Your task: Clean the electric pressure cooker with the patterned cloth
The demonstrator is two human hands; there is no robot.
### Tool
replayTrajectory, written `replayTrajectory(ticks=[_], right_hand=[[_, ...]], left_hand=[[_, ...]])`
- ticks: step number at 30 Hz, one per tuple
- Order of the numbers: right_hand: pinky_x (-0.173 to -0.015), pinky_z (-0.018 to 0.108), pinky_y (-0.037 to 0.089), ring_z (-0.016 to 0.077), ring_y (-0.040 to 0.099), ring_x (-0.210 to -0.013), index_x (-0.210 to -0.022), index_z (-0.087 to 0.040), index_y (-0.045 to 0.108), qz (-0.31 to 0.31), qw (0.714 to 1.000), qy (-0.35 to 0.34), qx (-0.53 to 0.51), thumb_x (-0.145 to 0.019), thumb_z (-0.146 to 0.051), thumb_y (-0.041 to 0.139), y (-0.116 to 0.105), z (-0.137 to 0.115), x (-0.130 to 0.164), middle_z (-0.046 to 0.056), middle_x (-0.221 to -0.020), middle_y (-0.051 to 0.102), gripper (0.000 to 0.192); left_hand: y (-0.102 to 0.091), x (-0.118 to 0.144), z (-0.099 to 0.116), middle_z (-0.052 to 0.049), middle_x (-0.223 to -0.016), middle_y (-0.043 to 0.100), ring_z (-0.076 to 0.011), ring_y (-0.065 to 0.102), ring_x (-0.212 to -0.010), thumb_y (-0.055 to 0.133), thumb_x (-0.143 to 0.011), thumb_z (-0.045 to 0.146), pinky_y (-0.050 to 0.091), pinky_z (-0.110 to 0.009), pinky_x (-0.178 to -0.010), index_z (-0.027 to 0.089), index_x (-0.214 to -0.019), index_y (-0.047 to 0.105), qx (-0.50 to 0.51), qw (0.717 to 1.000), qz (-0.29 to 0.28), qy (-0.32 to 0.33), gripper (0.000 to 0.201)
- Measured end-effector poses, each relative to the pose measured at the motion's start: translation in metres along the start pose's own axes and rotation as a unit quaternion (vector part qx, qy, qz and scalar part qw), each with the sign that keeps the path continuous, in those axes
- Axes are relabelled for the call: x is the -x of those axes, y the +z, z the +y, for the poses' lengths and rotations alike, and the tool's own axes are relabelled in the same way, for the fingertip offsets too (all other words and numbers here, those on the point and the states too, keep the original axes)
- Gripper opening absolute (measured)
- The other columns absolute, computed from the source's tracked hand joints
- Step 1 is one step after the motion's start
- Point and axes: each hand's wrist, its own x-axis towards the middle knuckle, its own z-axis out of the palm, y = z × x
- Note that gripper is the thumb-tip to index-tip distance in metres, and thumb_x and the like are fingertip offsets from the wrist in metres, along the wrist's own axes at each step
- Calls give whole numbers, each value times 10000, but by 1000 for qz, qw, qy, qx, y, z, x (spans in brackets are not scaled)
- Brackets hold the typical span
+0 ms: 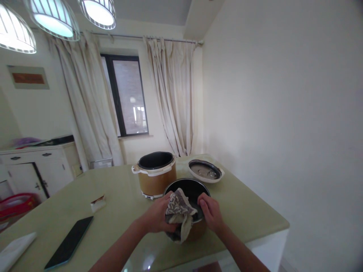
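Observation:
A dark-lined inner pot [192, 188] stands near the table's front edge. My left hand [159, 216] is closed on a grey-and-white patterned cloth [180, 210], which drapes over the pot's near left rim and hangs down outside it. On the right side, my right hand [211, 212] grips the pot's rim, thumb on top. Just behind is the gold-brown cooker body [157, 183] with a white collar and a dark cavity. The round lid [204, 171] lies with its inner side up, behind and to the right of the pot. The cloth hides part of the pot's front.
On the pale green table [119, 189] to the left lie a dark phone-like slab [69, 242], a white flat object [16, 247] and a small white-and-brown packet [98, 204]. A white wall [278, 113] runs close along the right side. Lit lamps [53, 20] hang at upper left.

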Motion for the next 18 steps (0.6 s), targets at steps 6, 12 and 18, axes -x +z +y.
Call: replayTrajectory(ticks=[6,12,18], right_hand=[[-675,309,407,199,609,-687,-954,-238,583,-10,997,-27,68,-1091,-399,377,7,-20,9,21,-757,662,295],[-648,315,422,209,618,-660,-1075,-236,562,-18,1000,-17,-10,-1067,-572,374,6,-21,12,5,-724,640,385],[-595,306,382,168,527,-559,-917,-236,590,-30,998,-19,-42,-1082,-607,291,-17,2,5,-27,-624,541,505]], left_hand=[[24,-9,22,-37,-1200,618,-243,638,-1079,845,-641,314,543,-340,-961,282,-1170,692,-21,998,43,-28,552],[27,-7,30,-34,-1213,612,-249,629,-1092,837,-641,313,539,-352,-982,294,-1197,673,1,999,38,-22,580],[4,0,2,-52,-1288,640,-267,604,-1206,788,-651,292,478,-384,-1122,242,-1236,655,110,992,50,19,602]])
